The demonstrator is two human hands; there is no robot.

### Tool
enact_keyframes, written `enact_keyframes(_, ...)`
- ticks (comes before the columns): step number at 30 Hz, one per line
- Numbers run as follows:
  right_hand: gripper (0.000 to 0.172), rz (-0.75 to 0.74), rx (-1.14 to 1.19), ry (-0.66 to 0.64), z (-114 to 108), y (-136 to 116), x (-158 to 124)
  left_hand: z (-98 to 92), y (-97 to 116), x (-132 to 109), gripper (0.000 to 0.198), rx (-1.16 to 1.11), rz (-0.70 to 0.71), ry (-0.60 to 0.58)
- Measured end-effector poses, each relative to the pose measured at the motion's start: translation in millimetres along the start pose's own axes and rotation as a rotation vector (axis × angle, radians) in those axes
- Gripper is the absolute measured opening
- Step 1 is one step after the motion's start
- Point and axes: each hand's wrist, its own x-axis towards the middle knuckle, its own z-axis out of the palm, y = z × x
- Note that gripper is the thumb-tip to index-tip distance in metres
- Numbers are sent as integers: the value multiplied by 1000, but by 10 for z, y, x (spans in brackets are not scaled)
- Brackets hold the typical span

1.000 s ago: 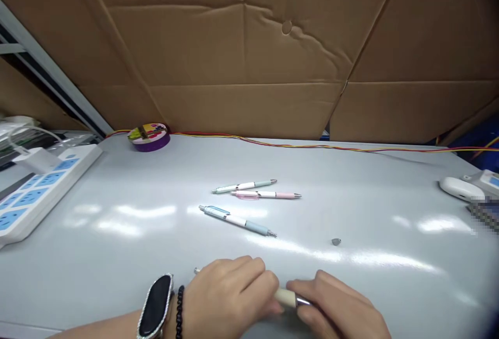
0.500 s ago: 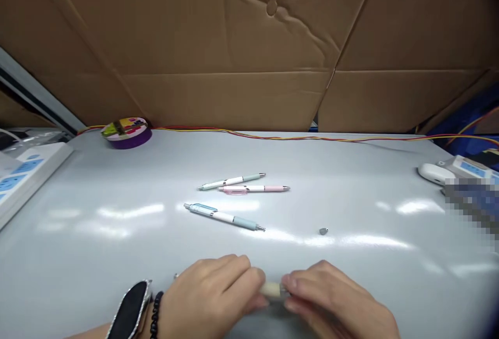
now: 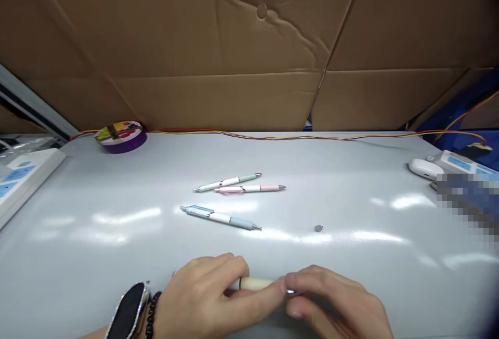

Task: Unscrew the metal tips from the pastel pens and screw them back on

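Low in the head view, both hands grip one cream-barrelled pen (image 3: 257,283) near the front of the grey table (image 3: 117,256). My left hand (image 3: 210,297) is curled round the barrel, with a watch and a bead bracelet on its wrist. My right hand (image 3: 335,305) pinches the pen's metal tip end. Three more pens lie beyond the hands: a blue one (image 3: 220,217), a pink one (image 3: 249,189) and a pale green one (image 3: 228,182). A small grey part (image 3: 318,228) lies alone to the right of them.
A purple tape roll (image 3: 120,136) sits at the back left, and a red and yellow wire (image 3: 296,137) runs along the table's far edge under a cardboard wall. A white power strip (image 3: 19,175) lies at the left, with white devices (image 3: 424,167) at the right edge.
More of the cream barrel shows between my hands than before; the hands have drawn slightly apart along the pen. The view has shifted a little to the right.
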Motion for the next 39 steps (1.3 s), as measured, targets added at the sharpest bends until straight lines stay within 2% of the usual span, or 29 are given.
enact_keyframes(4, 10, -54, 4, 61, 6, 1, 22, 2, -16, -8, 33, -34, -50, -24)
enact_keyframes(9, 12, -155, 0, 249, -32, -35, 44, -41, -44, 21, 31, -43, 5, -61)
enact_keyframes(11, 17, -84, -79, 327, -128, -23, 35, -55, -65, 28, 28, -43, 9, -67)
enact_keyframes(14, 15, 167, -307, 472, -361, 68, 33, -86, -140, 22, 20, -34, -34, -71)
enact_keyframes(15, 14, 252, -383, 440, -445, 117, 42, -100, -177, 13, 20, -27, -63, -86)
enact_keyframes(16, 12, 294, -435, 348, -523, 171, 54, -115, -220, 1, 21, -18, -98, -107)
enact_keyframes(19, 10, 363, -494, -6, -682, 326, 109, -146, -351, -40, 26, 3, -207, -192)
enact_keyframes(22, 14, 377, -530, -152, -717, 416, 165, -137, -440, -67, 29, 11, -249, -251)
enact_keyframes(26, 15, 390, -556, -173, -679, 436, 208, -92, -469, -69, 26, -6, -225, -261)
enact_keyframes(32, 27, 392, -599, -190, -673, 460, 162, -58, -499, -65, 18, -56, -217, -252)
enact_keyframes(36, 32, 345, -654, -195, -813, 450, 185, -65, -491, -64, 19, -13, -179, -168)
enact_keyframes(39, 34, 280, -712, -179, -898, 391, 401, -74, -421, -59, 22, 5, -135, -79)
